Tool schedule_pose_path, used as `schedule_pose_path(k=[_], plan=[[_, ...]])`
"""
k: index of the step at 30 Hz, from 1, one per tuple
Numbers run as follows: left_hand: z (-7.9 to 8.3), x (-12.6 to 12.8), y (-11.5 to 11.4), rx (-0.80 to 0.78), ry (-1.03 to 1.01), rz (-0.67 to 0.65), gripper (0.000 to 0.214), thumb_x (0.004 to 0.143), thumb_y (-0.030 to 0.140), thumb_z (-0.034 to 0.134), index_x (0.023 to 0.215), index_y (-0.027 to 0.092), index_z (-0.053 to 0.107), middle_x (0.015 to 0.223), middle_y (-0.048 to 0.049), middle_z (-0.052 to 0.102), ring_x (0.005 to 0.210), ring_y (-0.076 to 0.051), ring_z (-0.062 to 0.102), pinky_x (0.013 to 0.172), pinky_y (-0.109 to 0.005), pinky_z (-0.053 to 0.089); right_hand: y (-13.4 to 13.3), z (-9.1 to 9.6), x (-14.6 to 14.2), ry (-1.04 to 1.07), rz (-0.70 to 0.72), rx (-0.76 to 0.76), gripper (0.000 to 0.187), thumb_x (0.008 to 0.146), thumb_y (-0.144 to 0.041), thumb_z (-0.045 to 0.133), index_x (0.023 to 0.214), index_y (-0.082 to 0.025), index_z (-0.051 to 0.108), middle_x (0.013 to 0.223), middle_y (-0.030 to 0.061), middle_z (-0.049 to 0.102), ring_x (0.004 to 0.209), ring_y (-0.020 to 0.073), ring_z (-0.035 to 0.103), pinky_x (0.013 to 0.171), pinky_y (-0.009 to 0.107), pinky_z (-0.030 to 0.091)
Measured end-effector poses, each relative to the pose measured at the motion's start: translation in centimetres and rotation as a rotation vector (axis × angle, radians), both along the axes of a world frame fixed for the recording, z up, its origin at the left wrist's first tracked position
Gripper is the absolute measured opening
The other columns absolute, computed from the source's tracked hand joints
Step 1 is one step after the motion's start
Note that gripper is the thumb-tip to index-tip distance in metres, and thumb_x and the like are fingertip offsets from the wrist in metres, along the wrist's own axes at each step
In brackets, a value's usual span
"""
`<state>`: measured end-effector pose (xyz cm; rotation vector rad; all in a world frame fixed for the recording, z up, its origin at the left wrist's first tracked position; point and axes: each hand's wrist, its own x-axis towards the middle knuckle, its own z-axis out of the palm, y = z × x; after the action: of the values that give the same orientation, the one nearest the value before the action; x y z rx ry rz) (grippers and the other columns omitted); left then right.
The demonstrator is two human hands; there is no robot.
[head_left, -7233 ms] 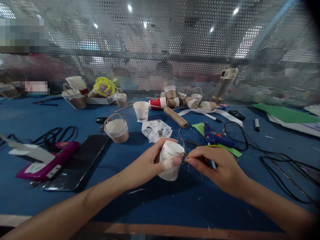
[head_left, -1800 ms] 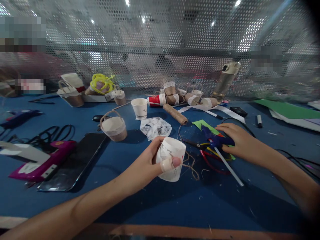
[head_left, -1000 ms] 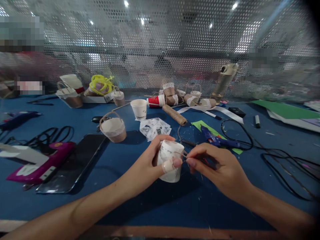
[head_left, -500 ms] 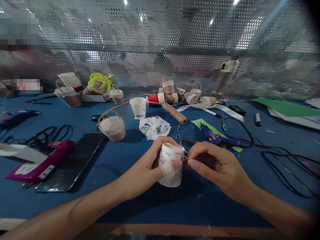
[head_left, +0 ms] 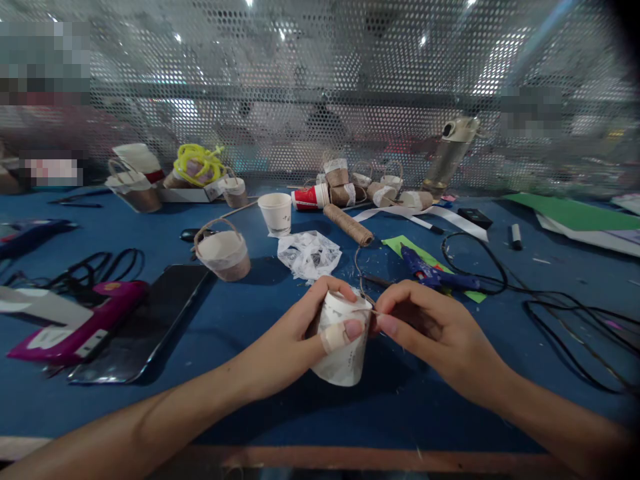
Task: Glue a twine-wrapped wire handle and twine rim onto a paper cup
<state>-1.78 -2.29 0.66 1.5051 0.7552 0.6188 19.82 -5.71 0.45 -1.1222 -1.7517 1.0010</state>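
A white paper cup (head_left: 343, 360), turned bottom up and slightly tilted, is gripped by my left hand (head_left: 310, 327); a bandage wraps that thumb. On the cup's right side, near its upper end, my right hand (head_left: 425, 327) pinches a thin twine (head_left: 360, 267) between thumb and forefinger. The twine runs back to a brown twine roll (head_left: 349, 225) lying behind the cup. Crumpled white lace (head_left: 310, 255) sits just beyond my left hand. My right hand's lower fingers are partly hidden behind the thumb.
A twine-wrapped cup basket (head_left: 225, 257) and a white paper cup (head_left: 276, 213) stand behind to the left. Purple glue gun (head_left: 85, 320) and phone (head_left: 145, 327) lie at left; blue glue gun (head_left: 435, 275) and black cable (head_left: 565, 333) at right. Several small baskets (head_left: 337, 173) are piled against the mesh screen.
The cup has tipped a little, its lower end moving toward me and slightly left. Both hands keep their hold, and the twine is drawn across near the cup's upper end.
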Motion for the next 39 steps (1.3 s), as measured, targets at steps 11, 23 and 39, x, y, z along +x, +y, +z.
schedule_pose_path(k=[11, 23, 39], plan=[[0.0, 0.0, 0.1, -0.03, 0.003, -0.035, 0.03, 0.094, 0.047, 0.059, 0.111, 0.027, 0.046, 0.093, 0.003, 0.054, 0.078, -0.012, 0.05, 0.067, -0.023, 0.042, -0.2, -0.3, -0.2, 0.066, -0.001, -0.031, 0.015, 0.091, -0.032, 0.067, 0.102, -0.027, 0.057, 0.086, -0.0028, 0.065, 0.077, 0.0119, 0.067, 0.07, 0.023, 0.054], [-0.4, 0.0, 0.1, 0.004, 0.043, -0.023, 0.03, 0.095, 0.048, 0.056, 0.115, 0.028, 0.045, 0.098, 0.0026, 0.052, 0.082, -0.013, 0.05, 0.071, -0.026, 0.043, -0.5, -0.6, -1.1, 0.084, 0.009, 0.059, 0.037, 0.078, -0.022, 0.081, 0.106, -0.026, 0.058, 0.089, -0.0038, 0.066, 0.079, 0.0107, 0.067, 0.075, 0.021, 0.056], [-0.5, 0.1, 0.0, 0.028, 0.05, -0.047, 0.03, 0.096, 0.048, 0.055, 0.115, 0.027, 0.044, 0.096, 0.0027, 0.05, 0.082, -0.013, 0.048, 0.07, -0.025, 0.042, -0.4, -0.5, -1.0, -0.047, -0.061, 0.165, 0.012, 0.089, -0.019, 0.067, 0.098, -0.026, 0.064, 0.083, -0.0053, 0.065, 0.073, 0.0067, 0.061, 0.067, 0.014, 0.05]])
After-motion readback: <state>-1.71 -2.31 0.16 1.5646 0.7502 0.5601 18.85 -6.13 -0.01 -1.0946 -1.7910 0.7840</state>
